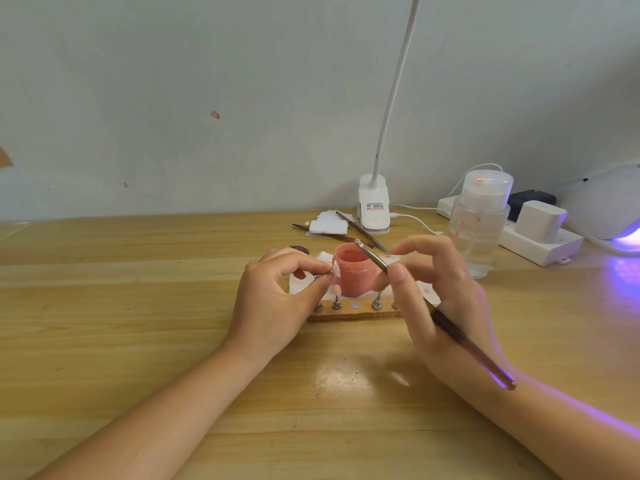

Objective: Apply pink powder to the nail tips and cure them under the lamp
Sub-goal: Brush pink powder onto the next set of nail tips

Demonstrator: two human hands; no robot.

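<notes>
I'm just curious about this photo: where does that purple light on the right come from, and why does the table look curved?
Head view: the purple glow spills from the curing lamp at the right edge onto the table and tints the brush held in the right hand. A pale glare patch sits on the wood between the forearms. The wide-angle lens bends the table's far edge. The left hand is evenly lit.

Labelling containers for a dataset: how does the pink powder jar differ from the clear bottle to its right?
The pink powder jar is short, open-topped and pink throughout; the clear bottle is taller, capped and see-through. The jar sits between both hands; the bottle stands behind the right hand. Both stand upright on the wooden table.
</notes>
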